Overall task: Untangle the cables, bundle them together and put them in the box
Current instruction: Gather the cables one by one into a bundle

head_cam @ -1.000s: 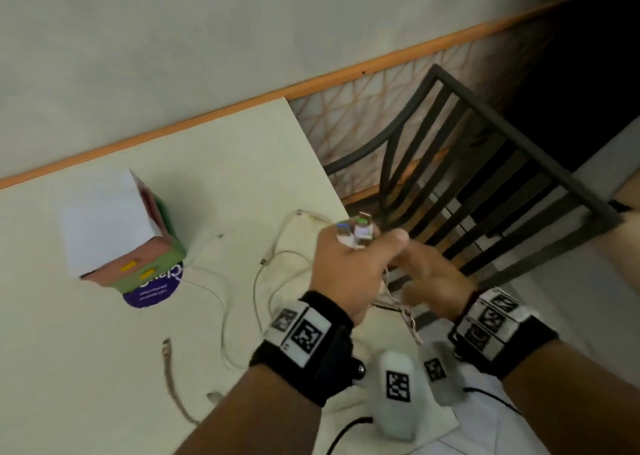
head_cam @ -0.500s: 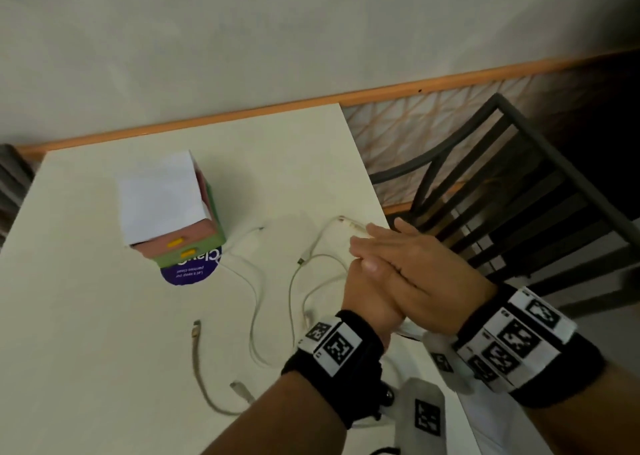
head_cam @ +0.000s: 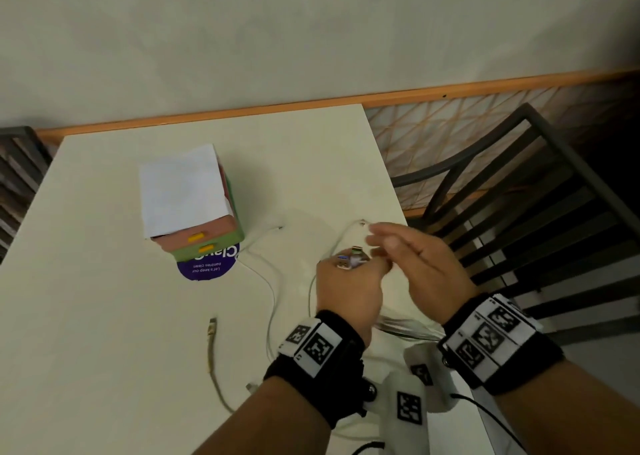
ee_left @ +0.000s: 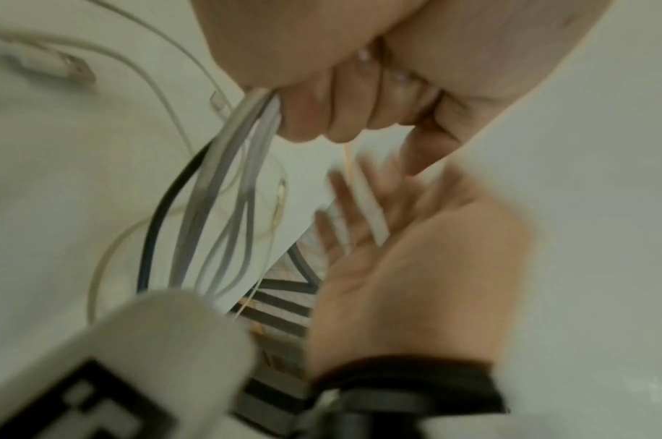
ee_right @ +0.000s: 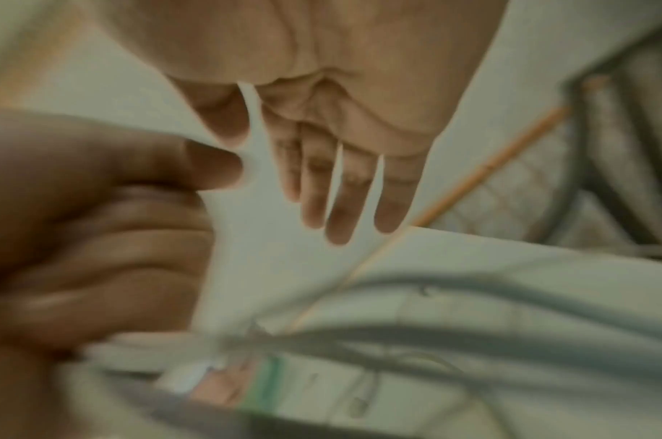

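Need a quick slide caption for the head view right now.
Left hand grips gathered cables; open right hand beside it, box waiting.

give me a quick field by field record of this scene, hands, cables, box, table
left hand: fist round a bunch of cables, plug ends sticking out above the grip
right hand: fingers straight, beside the left, holding nothing
loose cables: several lie spread on the table
box: pink and green, white sheet on top, stands left of the hands
table: cream top
chair: dark, slatted, at right
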